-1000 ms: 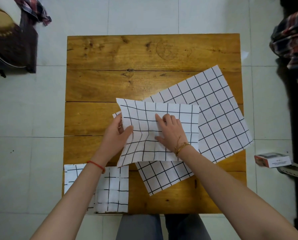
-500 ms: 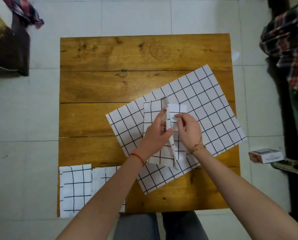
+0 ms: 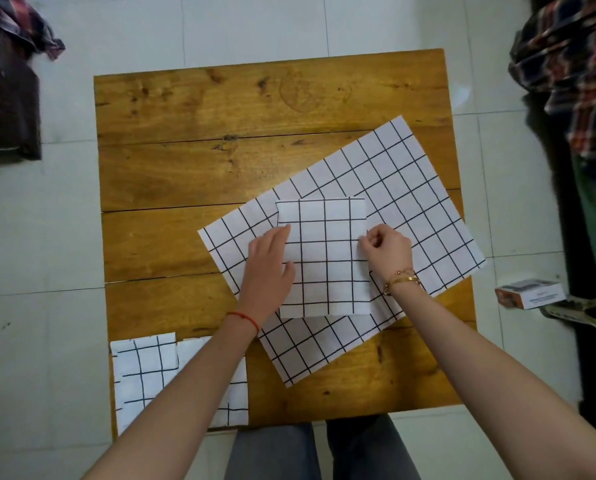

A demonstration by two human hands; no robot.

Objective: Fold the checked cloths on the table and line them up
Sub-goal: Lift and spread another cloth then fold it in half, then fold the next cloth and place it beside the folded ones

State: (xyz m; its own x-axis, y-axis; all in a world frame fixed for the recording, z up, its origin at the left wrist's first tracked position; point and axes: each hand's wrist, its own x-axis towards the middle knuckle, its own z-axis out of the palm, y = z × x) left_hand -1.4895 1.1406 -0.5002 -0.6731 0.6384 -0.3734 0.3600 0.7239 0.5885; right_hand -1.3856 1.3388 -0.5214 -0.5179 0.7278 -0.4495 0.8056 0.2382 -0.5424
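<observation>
A folded white checked cloth [image 3: 326,258] lies as an upright rectangle on top of a large unfolded checked cloth [image 3: 393,188], which sits askew on the wooden table [image 3: 220,109]. My left hand [image 3: 268,268] rests flat on the folded cloth's left edge, fingers straight. At the cloth's right edge my right hand [image 3: 388,249] has its fingers curled and pinches the fabric. Folded checked cloths [image 3: 144,372] lie at the table's near left corner, partly hidden by my left forearm.
A small box [image 3: 530,293] lies on the tiled floor to the right of the table. Plaid fabric [image 3: 573,67] hangs at the right edge, and dark items with plaid cloth [image 3: 16,64] sit at the upper left. My legs show below the table's near edge.
The cloth was half-folded and wide, then folded over by both hands; now it lies flat as a narrower rectangle, with my hands at its two sides.
</observation>
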